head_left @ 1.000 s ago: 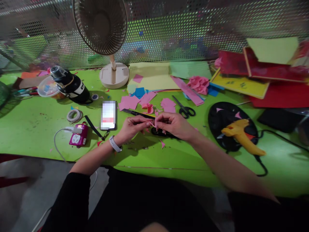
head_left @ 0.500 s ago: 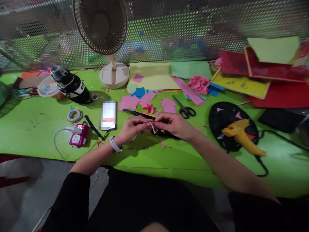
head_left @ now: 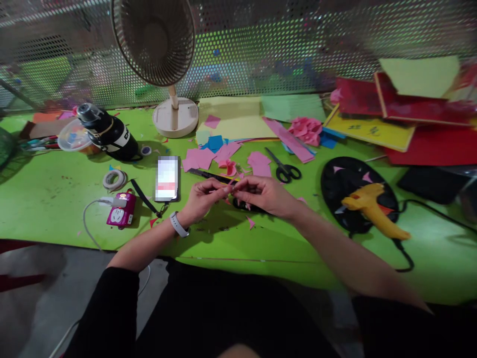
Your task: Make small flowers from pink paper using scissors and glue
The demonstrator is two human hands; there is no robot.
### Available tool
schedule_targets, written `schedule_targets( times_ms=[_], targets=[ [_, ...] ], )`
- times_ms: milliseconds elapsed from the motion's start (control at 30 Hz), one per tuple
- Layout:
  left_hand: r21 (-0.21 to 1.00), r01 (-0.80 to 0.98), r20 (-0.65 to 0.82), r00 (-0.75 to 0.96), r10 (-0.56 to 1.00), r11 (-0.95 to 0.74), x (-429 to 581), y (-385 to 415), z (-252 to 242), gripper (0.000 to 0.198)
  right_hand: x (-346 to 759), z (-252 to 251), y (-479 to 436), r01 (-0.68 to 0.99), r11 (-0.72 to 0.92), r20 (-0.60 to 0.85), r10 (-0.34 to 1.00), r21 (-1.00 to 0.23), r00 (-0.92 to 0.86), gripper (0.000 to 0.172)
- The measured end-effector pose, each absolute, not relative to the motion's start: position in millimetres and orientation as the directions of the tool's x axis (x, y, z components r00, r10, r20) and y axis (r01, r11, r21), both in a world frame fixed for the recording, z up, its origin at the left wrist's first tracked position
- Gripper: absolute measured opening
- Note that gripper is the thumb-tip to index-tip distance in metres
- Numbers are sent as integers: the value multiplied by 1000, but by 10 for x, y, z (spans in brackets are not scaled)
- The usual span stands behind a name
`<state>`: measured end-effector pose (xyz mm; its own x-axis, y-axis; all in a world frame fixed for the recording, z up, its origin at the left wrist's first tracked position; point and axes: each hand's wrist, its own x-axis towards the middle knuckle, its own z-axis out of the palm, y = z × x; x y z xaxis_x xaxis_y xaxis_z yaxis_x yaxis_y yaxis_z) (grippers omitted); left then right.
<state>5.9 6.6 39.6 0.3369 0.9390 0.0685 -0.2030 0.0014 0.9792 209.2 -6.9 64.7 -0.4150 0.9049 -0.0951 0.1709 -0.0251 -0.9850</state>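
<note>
Green table (head_left: pixel 55 199), scraps everywhere. My left hand (head_left: pixel 203 196) and right hand (head_left: pixel 266 194) meet just above it, both pinching a small pink paper piece (head_left: pixel 231 185), unshaped. Pink flowers (head_left: pixel 307 130) piled behind; pink squares (head_left: pixel 199 158) unused.

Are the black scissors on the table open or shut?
Shut: the scissors lie with both blades together as one thin line.

Matt green table (head_left: pixel 55 199); glossy black bottle (head_left: pixel 112 134); yellow plastic glue gun (head_left: pixel 372 209); pink paper scraps (head_left: pixel 201 158); perforated metal screen (head_left: pixel 298 44).
</note>
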Motion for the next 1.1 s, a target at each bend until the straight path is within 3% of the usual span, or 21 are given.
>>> schedule_targets(
  times_ms=[300,567,767,967,1100],
  targets=[
    [978,-206,35,275,961,23,96,43,400,28,2045,708,-133,356,208,83,938,-911,-337,28],
    [974,-217,-1,284,959,65,98,29,415,29,2036,720,-137,378,212,57,922,-901,-382,27],
    [972,-235,28,248,968,32,124,-4,431,27,1979,661,-168,462,344,208,925,-817,-319,22],
    [987,-145,112,284,952,-73,80,25,397,17,2041,678,-128,424,337,176,910,-841,-375,24],
    [985,-172,78,292,953,-28,80,26,409,17,2062,704,-111,394,330,149,894,-858,-423,25]
  ],
)
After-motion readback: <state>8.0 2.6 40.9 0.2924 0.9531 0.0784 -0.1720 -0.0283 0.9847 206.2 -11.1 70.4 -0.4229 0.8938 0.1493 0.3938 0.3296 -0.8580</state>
